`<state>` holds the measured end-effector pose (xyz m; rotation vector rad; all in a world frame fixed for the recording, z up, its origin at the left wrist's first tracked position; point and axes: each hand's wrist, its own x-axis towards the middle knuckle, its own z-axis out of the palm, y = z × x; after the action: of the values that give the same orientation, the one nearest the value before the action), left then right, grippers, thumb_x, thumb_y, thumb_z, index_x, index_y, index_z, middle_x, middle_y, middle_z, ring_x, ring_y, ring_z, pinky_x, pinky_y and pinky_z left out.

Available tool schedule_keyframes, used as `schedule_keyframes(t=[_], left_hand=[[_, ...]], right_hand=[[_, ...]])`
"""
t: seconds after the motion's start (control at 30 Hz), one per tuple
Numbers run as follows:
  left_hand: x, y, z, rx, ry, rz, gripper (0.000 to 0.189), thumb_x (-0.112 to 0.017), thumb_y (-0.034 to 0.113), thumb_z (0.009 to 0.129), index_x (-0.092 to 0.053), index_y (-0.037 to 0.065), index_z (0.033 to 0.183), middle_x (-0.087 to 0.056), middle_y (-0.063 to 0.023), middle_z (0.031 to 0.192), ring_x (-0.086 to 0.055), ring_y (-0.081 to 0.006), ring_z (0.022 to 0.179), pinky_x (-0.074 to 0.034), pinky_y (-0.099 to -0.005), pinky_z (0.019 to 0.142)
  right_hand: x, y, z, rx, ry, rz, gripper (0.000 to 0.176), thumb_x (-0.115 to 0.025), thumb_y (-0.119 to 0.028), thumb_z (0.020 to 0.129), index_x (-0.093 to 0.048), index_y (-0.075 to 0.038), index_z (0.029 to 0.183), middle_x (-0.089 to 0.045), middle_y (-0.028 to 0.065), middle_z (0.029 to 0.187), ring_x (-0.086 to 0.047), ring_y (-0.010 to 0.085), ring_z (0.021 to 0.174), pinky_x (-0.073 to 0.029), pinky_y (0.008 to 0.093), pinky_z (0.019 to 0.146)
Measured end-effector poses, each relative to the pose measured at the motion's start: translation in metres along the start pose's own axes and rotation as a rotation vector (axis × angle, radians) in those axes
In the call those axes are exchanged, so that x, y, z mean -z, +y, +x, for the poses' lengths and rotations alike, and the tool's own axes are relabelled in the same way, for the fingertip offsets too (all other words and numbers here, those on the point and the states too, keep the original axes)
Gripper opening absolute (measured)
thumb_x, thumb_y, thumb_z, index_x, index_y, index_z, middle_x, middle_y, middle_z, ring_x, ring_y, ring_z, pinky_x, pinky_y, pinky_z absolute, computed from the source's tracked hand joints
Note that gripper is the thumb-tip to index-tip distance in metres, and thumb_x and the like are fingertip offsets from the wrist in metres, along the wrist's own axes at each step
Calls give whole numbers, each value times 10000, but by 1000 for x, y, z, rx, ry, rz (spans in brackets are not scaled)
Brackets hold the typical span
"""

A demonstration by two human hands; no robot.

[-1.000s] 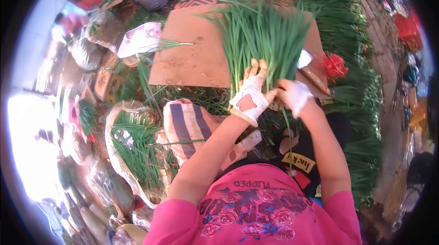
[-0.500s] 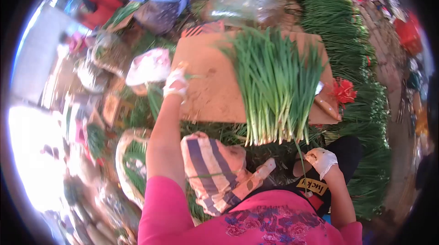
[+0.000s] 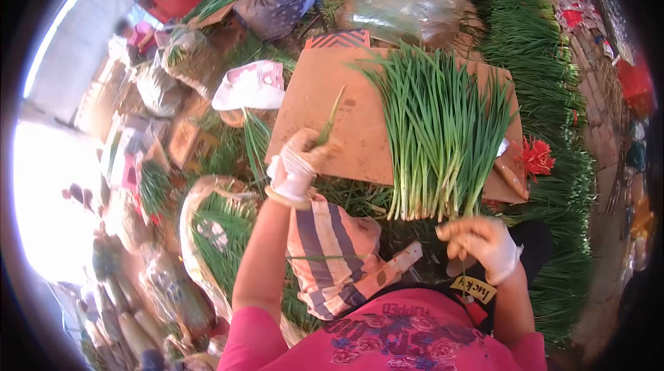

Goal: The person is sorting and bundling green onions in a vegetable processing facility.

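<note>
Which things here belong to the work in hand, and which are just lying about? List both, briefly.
In hand: left hand pinching a green stalk; right hand at the root ends of the green onion bundle; cardboard sheet under it.

Lying about: striped cloth; plastic bag; pink-white bag; heap of greens.

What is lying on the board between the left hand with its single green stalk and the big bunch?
Nothing visible. The left hand holds the stalk over the board; only bare cardboard separates it from the bunch.
</note>
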<state>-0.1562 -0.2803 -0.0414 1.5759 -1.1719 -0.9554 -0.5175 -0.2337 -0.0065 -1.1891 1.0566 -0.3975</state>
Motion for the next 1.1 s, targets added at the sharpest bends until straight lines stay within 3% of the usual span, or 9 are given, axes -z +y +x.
schedule_keyframes(t=[0.17, 0.4, 0.63, 0.7, 0.8, 0.9, 1.0, 1.03, 1.1], left_hand=[[-61, 51, -96, 161, -275, -211, 174, -614, 64, 841, -562, -50, 962, -664, -162, 934, -630, -175, 791, -504, -293, 747], [-122, 45, -145, 131, -313, -738, 234, -602, 91, 868, -586, -25, 1071, -647, -44, 934, -595, -117, 919, -468, -235, 803], [-126, 23, -160, -76, -253, -223, 224, -545, 207, 916, -630, 4, 952, -644, -53, 767, -595, -133, 722, -463, -268, 628], [-118, -2, -157, -34, -380, -24, 208, -533, 205, 914, -628, 22, 935, -653, -111, 831, -630, -247, 791, -488, -296, 701], [-87, -38, -133, -498, -495, 638, 253, -561, 182, 890, -584, 23, 1085, -612, -129, 1049, -577, -242, 999, -452, -315, 887], [-94, 0, -134, -356, -139, 71, 527, -604, 333, 830, -502, 12, 1236, -576, -152, 1176, -543, -253, 1090, -398, -359, 969], [-118, 86, -152, -244, -608, -116, 410, -573, 341, 848, -573, 18, 1100, -616, -157, 981, -598, -246, 908, -453, -321, 807], [-134, 60, -152, -422, -514, 463, 323, -544, 324, 880, -620, 17, 949, -638, -150, 860, -619, -251, 851, -466, -334, 772], [-167, 37, -159, -235, -666, -253, 420, -430, 314, 959, -610, 6, 738, -653, -124, 686, -648, -231, 683, -506, -328, 643]], right_hand=[[-26, -43, 39, 448, -13, 291, 399, -519, -93, 833, -533, -8, 1223, -528, -4, 635, -457, 52, 514, -354, 177, 490], [-37, -46, 17, 339, -8, 228, 192, -613, -139, 862, -629, 45, 913, -648, 75, 746, -543, 80, 544, -399, 205, 483], [-32, -43, -8, 315, 190, 213, 149, -636, -118, 835, -642, 29, 850, -632, 54, 665, -515, 85, 449, -379, 190, 419], [-13, -59, -23, 429, 281, 343, 164, -634, -138, 842, -622, 14, 780, -674, 98, 739, -500, 58, 438, -390, 187, 410], [15, -58, -34, 486, 243, 215, 200, -596, -169, 873, -623, 13, 794, -683, 109, 775, -523, 64, 464, -404, 188, 420], [0, -66, -40, 209, 137, -15, 208, -582, -179, 880, -632, 18, 832, -669, 72, 737, -552, 81, 503, -412, 204, 433], [-32, -64, -31, 278, 67, -33, 205, -579, -166, 863, -656, 21, 832, -647, 63, 693, -550, 88, 513, -423, 213, 468], [-35, -74, -36, 298, 158, -56, 238, -539, -185, 880, -664, 10, 822, -624, 58, 662, -536, 79, 510, -417, 200, 483], [-5, -89, -37, 611, 409, -216, 202, -517, -140, 875, -653, 9, 866, -613, 58, 715, -539, 97, 583, -425, 217, 536]])
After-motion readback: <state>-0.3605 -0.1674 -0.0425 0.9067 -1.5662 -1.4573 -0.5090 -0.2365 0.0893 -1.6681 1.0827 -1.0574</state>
